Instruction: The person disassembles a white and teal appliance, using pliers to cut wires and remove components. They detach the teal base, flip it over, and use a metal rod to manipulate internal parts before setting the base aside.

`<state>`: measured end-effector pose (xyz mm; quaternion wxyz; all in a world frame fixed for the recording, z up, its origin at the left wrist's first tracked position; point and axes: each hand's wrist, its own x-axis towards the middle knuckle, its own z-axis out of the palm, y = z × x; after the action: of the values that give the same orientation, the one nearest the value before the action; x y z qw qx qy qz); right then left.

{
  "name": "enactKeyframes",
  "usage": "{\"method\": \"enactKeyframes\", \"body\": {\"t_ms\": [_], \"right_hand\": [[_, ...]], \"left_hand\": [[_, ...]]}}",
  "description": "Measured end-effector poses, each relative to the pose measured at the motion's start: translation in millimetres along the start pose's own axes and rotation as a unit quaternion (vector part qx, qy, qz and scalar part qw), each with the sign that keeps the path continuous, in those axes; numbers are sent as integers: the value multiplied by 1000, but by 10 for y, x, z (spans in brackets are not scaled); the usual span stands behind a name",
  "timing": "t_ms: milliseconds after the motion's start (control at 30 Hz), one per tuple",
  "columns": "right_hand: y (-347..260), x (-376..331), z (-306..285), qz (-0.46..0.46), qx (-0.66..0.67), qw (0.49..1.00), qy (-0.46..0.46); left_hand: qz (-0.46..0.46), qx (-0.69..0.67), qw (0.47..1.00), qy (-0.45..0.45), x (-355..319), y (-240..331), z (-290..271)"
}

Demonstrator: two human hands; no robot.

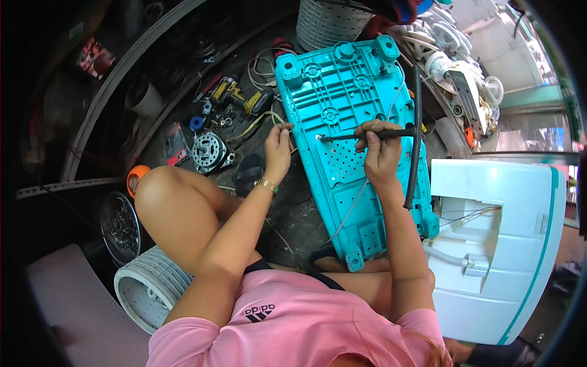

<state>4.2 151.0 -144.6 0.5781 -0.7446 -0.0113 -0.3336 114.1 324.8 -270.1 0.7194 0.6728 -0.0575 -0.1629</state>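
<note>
A turquoise plastic washing-machine base [351,189] lies before me, its ribbed, holed underside facing up. My right hand [380,150] is closed around the dark shaft of a T-handle wrench [400,133]. Its long black crossbar stands at the right, and the shaft's tip meets a small light-coloured spot in the base, left of its middle. At the base's left edge is my left hand [279,150], its fingers bent together and the fingertips at the rim. Whether they pinch anything is hidden.
A yellow-and-black cordless drill [225,90], a round metal motor [210,151] and loose hardware lie at the left. A white machine cabinet [513,244] stands at the right. Grey perforated drums [147,284] sit near left and far back. A bowl of screws [120,227] is beside my knee.
</note>
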Motion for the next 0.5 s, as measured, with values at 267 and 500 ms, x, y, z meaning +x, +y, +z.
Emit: {"method": "enactKeyframes", "body": {"t_ms": [267,500], "right_hand": [[277,41,177,4,-83,989,-123],[194,12,317,-4,-56,993,-103]], "left_hand": [[28,-64,996,-54,358,266,43],[78,-75,965,-238,628,1428,419]]}}
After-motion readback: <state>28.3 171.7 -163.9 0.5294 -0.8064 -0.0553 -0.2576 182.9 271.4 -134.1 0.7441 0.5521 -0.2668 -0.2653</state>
